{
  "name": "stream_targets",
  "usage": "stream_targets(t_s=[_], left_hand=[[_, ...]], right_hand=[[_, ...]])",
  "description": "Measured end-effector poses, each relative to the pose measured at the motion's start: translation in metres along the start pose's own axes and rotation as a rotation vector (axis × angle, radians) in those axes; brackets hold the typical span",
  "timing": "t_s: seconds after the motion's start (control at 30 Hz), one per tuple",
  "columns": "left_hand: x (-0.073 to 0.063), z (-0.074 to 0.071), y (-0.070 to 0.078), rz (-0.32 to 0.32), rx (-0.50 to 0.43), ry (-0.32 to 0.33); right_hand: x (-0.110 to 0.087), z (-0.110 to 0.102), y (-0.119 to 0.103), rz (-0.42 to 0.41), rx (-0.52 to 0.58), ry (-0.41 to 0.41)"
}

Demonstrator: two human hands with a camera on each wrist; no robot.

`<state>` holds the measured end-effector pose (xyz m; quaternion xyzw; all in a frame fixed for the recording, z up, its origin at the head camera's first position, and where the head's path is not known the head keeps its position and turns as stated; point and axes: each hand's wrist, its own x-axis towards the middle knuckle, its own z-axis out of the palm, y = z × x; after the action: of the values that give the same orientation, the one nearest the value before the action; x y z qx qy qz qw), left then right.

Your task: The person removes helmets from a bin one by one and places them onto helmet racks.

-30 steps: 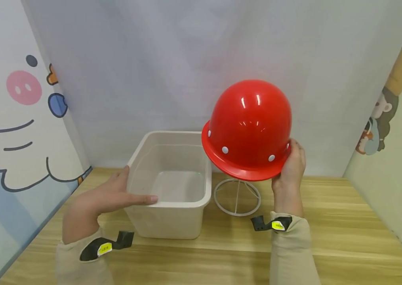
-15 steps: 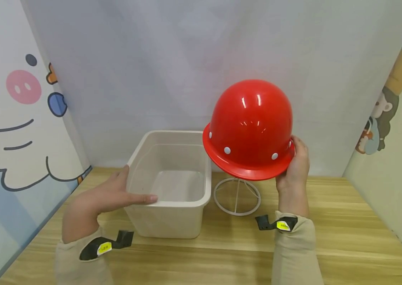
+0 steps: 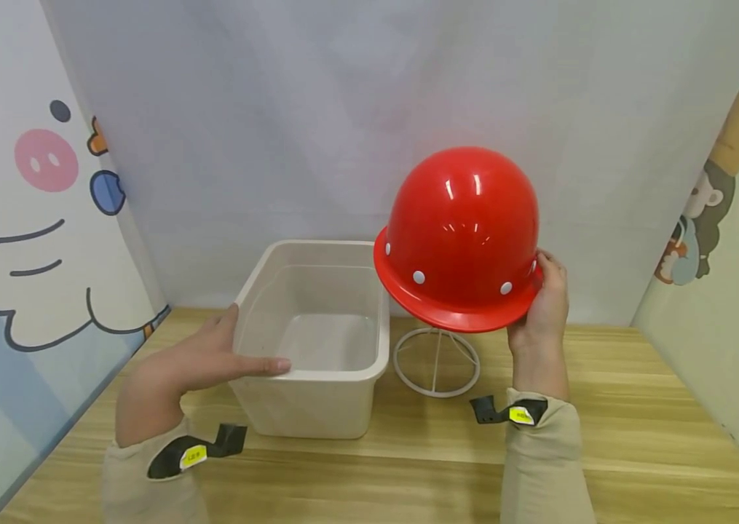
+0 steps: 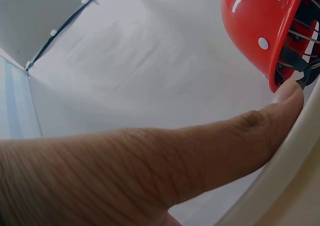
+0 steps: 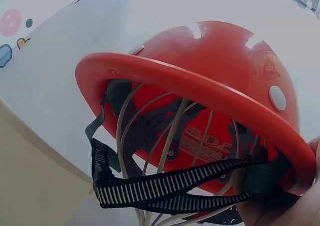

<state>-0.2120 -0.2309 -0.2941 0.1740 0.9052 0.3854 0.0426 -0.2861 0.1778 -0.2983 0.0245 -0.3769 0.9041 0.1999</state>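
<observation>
A red hard hat (image 3: 464, 233), studded with white rivets, sits over a white wire stand (image 3: 436, 389), whose wires rise into the shell in the right wrist view. My right hand (image 3: 542, 309) grips the hat's right brim. Beneath the hat hangs a black-and-white striped chin strap (image 5: 170, 183), which reaches my right hand. A beige plastic bin (image 3: 306, 407) stands left of the hat. On its near left corner rests my left hand (image 3: 202, 353), thumb (image 4: 240, 136) straight along the front rim and fingers against the outer left side, partly hidden.
Everything stands on a wood-grain table (image 3: 631, 437). Behind it hangs a pale grey curtain (image 3: 244, 131). Cartoon-printed panels (image 3: 22, 240) close off both sides. The bin's right rim comes close to the hat's brim and the stand.
My right hand and the hard hat have shifted slightly right, mostly in the first half second. The hat has turned a little. My left hand and the bin stay in place.
</observation>
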Motion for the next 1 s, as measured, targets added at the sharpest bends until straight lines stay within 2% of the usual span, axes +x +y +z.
stream_targets(t_s=[0.17,0.3,0.43,0.67,0.87,0.93,1.0], left_hand=[[0.002,0.003,-0.003,0.038,-0.014,0.009],[0.003,0.005,-0.003,0.028,-0.025,0.009],[0.003,0.005,-0.001,-0.006,-0.027,0.003],[0.005,0.005,0.001,-0.041,0.005,0.001],[0.008,0.005,0.001,-0.035,0.016,0.002],[0.008,0.004,0.001,-0.043,0.028,0.0],[0.007,0.003,0.002,-0.08,0.058,-0.007]], right_hand=[[0.002,-0.005,-0.002,0.011,-0.039,-0.049],[0.001,-0.015,-0.008,0.069,-0.136,-0.113],[-0.002,-0.026,-0.014,0.129,-0.337,-0.182],[-0.006,-0.037,-0.025,0.106,-0.792,-0.325],[-0.009,-0.046,-0.036,0.081,-1.072,-0.322],[-0.013,-0.048,-0.038,0.056,-1.146,-0.324],[-0.016,-0.051,-0.041,0.028,-1.215,-0.342]])
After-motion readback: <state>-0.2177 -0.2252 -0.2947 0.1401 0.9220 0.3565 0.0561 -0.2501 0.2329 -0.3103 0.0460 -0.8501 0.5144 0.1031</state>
